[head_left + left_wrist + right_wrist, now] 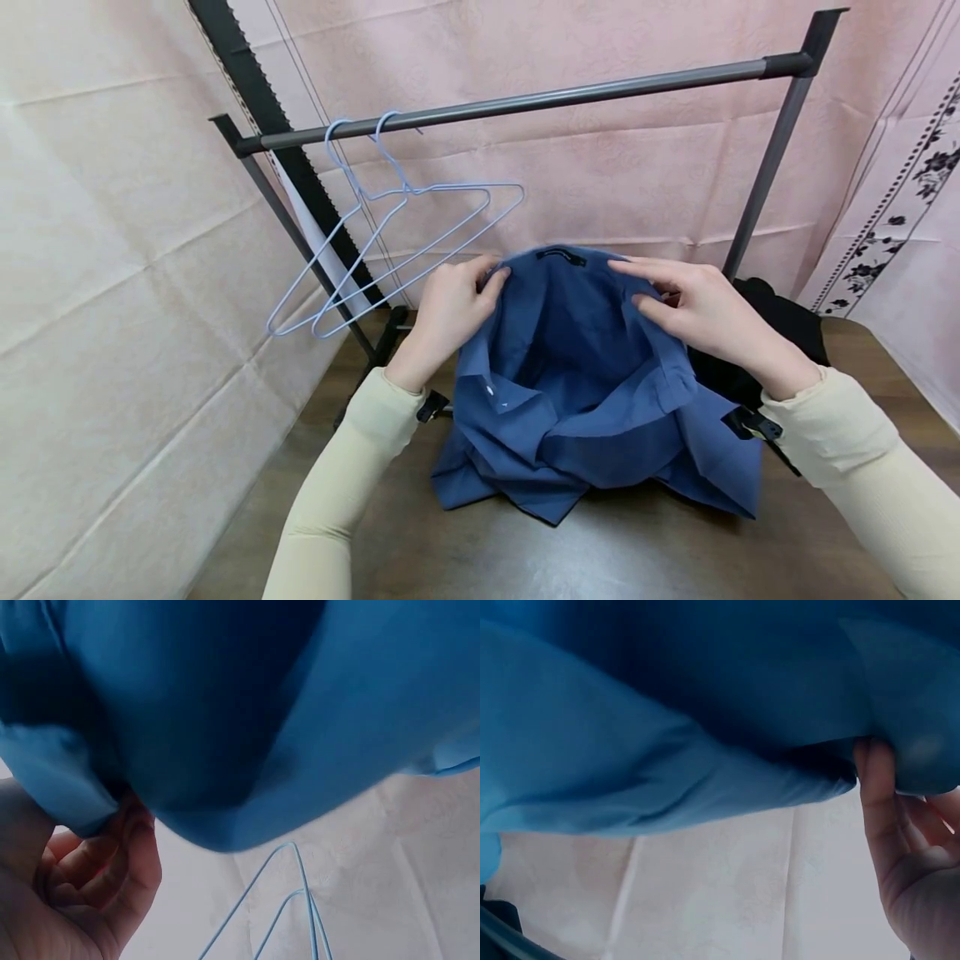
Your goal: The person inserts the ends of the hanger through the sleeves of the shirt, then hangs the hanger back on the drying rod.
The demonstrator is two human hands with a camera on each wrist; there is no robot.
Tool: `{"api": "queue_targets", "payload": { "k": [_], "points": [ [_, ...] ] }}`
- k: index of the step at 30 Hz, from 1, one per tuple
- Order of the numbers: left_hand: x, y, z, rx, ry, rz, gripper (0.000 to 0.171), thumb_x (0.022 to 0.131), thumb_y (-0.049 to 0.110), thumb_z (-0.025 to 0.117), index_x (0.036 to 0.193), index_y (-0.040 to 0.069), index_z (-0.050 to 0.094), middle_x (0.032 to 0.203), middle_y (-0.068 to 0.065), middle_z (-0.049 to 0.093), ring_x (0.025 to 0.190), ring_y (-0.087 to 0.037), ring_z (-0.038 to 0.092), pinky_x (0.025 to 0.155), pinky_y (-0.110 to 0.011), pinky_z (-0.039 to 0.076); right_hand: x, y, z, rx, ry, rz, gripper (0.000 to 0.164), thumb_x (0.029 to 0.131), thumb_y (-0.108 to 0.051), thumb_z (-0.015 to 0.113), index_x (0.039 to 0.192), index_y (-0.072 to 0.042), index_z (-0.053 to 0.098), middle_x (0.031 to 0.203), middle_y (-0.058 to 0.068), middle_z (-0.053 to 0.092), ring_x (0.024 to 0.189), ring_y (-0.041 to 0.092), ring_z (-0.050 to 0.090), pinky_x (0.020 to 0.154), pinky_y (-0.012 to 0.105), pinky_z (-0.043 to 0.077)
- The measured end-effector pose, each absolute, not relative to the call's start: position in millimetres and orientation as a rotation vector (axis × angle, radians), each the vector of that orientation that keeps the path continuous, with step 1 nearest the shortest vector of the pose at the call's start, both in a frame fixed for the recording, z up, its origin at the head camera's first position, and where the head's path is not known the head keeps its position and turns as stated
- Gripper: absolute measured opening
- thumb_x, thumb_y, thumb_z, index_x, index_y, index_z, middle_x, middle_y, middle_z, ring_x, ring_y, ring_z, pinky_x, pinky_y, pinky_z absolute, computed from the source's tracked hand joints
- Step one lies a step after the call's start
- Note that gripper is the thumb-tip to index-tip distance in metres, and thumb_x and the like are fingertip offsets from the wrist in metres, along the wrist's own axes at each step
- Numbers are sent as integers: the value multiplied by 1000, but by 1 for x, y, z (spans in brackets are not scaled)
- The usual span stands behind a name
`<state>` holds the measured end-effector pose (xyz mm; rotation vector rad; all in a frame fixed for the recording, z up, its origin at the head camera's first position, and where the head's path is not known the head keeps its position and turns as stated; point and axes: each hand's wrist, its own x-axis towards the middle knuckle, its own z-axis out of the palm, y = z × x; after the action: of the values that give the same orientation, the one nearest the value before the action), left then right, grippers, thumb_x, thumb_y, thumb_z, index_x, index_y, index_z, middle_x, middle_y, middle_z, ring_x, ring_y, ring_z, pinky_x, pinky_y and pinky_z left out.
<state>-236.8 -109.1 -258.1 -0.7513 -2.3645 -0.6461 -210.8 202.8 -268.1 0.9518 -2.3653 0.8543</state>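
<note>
Slippage may occur: your left hand (450, 307) and right hand (696, 307) pinch the blue shirt (581, 367) by edges alone, flanking its neck label (562, 255).

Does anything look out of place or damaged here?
Nothing looks spilled or damaged. The blue garment sags in loose folds, natural enough since the left hand and right hand hold it near its neck. Just the black heap behind the right hand, perhaps cloth, looks slightly untidy.
</note>
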Motion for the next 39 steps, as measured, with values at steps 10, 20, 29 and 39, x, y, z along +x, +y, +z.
{"api": "queue_targets", "payload": {
  "k": [10,20,29,39],
  "points": [
    [-235,-112,-269,-796,-2478,-578,27,103,31,61,119,12,72,93,0,66,73,-13,59,62,-31,46,-210,193,-268,736,-2485,965,46,100,-13,62,144,-26,58,81,7,66,52,15,46,46,28,34],
    [-235,-134,-267,-765,-2430,-695,37,100,34,66,128,10,68,111,-6,68,91,-22,65,76,-36,52,-214,194,-265,662,-2562,1039,49,100,-19,62,148,-21,53,137,20,59,110,34,67,67,33,45],
    [-232,-167,-237,-700,-2215,-823,26,98,19,68,121,6,70,109,-10,69,92,-23,64,83,-43,53,-215,195,-263,673,-2587,1024,51,101,-18,61,150,-18,49,68,5,55,62,17,56,55,29,40],
    [-236,-209,-218,-421,-2276,-682,45,98,25,69,136,4,60,128,-17,60,108,-36,57,86,-49,46,-215,196,-264,654,-2610,1003,50,102,-22,60,151,-19,49,65,2,47,65,18,55,61,31,40]
  ]
}}
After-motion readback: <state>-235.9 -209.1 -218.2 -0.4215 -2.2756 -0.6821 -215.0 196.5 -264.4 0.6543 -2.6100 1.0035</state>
